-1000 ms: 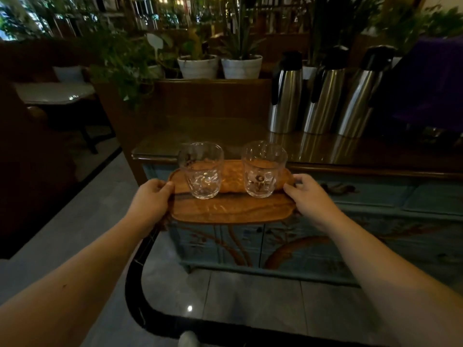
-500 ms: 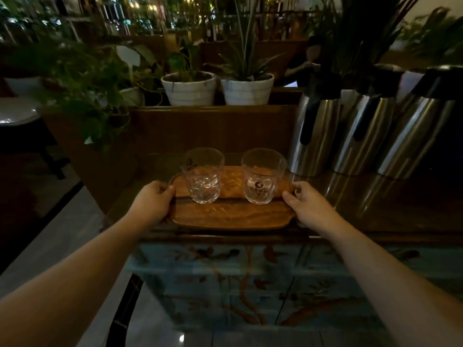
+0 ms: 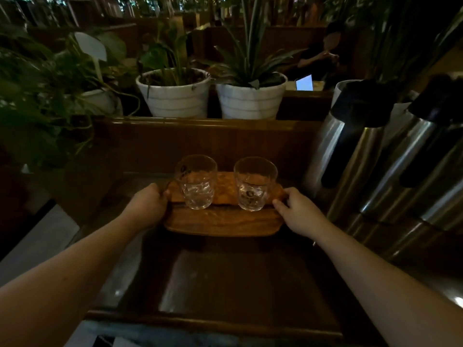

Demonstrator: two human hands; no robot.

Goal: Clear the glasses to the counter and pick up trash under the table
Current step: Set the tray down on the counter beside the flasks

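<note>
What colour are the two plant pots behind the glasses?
White, with faint horizontal bands: left pot, right pot, head view.

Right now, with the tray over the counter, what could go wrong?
1. Both glasses, the left glass and the right glass, stand loose on the wooden tray; a tilt could tip them.
2. The steel flask stands close beside the right hand; that hand could bump it.
3. The dark counter makes the gap hard to judge.

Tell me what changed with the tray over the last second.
The wooden tray went from the counter's front edge to well over the counter top, near the steel flasks. Left hand and right hand still hold its ends; both glasses stay upright.
</note>
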